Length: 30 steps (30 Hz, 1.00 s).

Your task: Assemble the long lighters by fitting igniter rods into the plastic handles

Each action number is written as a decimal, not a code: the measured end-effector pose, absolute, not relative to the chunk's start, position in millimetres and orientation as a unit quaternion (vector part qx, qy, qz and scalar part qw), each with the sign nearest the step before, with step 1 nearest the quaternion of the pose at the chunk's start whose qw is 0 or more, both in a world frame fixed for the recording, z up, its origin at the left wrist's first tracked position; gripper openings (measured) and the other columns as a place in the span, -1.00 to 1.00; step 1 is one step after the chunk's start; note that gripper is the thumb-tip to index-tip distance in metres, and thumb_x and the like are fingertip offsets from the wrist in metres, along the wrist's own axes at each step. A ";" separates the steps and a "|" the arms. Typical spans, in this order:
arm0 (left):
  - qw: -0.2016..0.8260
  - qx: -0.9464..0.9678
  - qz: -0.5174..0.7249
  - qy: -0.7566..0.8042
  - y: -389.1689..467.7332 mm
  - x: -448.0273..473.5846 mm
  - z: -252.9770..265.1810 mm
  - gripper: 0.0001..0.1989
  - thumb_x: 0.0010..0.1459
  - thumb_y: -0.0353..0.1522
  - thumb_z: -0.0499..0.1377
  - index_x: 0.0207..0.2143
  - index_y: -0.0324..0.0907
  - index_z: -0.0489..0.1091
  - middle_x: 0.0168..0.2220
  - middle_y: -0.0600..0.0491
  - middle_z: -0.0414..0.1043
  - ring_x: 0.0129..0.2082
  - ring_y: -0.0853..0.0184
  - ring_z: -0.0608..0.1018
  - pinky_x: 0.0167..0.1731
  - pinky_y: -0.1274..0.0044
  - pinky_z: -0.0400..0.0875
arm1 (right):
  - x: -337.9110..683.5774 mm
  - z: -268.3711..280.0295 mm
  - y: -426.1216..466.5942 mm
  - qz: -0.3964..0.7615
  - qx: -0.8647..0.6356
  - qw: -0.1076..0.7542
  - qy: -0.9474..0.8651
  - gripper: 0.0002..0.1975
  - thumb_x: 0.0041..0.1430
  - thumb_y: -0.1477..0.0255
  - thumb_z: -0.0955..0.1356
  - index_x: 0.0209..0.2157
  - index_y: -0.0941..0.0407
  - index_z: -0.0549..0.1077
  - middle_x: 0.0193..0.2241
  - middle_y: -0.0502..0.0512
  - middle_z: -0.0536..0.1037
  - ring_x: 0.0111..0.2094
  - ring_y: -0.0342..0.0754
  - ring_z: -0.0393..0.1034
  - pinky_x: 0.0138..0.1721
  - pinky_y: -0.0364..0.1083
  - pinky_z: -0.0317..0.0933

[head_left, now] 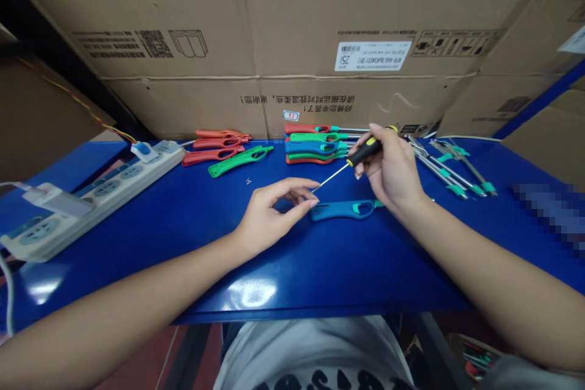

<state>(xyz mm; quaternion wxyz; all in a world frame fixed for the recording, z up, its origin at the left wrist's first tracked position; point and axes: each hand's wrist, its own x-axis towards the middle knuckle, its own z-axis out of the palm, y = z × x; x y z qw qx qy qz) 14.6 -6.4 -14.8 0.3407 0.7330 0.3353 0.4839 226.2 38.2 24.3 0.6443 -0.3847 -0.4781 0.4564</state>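
Note:
My right hand (388,161) is closed around the black and yellow handle of a screwdriver (365,149), its thin shaft slanting down to the left. At the shaft's tip, the thumb and fingers of my left hand (274,213) are pinched together; what lies between them is too small to make out. Just below the tip, a blue long-necked lighter (340,210) with a green trigger lies flat on the table, and my right hand and wrist cover part of its neck. A few tiny metal pieces, which look like screws (248,181), lie left of my left hand.
Lighters (313,145) in several colours are stacked at the back. Left of them lie red and green handle shells (240,160). Metal lighter necks (450,167) lie at the right. A white power strip (105,195) runs along the left, and a cardboard box (292,30) stands behind.

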 end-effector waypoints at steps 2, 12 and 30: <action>0.302 0.743 0.482 0.351 -6.6 13.7 -11.4 -0.90 0.20 -0.36 0.31 -0.22 -0.15 0.60 -0.28 0.03 0.65 -0.31 0.33 0.63 -0.24 0.54 0.52 | 226.2 23.9 38.3 0.458 -0.385 0.644 -0.477 -0.63 0.15 0.10 0.42 -0.53 0.08 0.41 -0.59 0.00 0.48 -0.70 -0.19 0.28 -0.70 -0.16 0.21; 0.308 0.703 0.517 0.378 -6.4 14.0 -11.7 -0.91 0.14 -0.32 0.36 -0.29 -0.13 0.63 -0.30 0.04 0.66 -0.35 0.33 0.64 -0.29 0.53 0.56 | 228.0 23.1 40.1 0.446 -0.389 0.644 -0.485 -0.59 0.15 0.04 0.40 -0.52 0.06 0.39 -0.58 0.00 0.47 -0.68 -0.18 0.28 -0.68 -0.15 0.22; 0.380 0.650 0.526 0.396 -3.2 13.1 -16.8 -0.82 0.08 -0.28 0.40 -0.26 -0.14 0.63 -0.29 0.01 0.66 -0.32 0.29 0.66 -0.30 0.51 0.58 | 226.1 25.5 36.1 0.422 -0.384 0.647 -0.506 -0.56 0.17 -0.01 0.38 -0.52 0.06 0.39 -0.57 0.01 0.48 -0.67 -0.18 0.30 -0.66 -0.13 0.24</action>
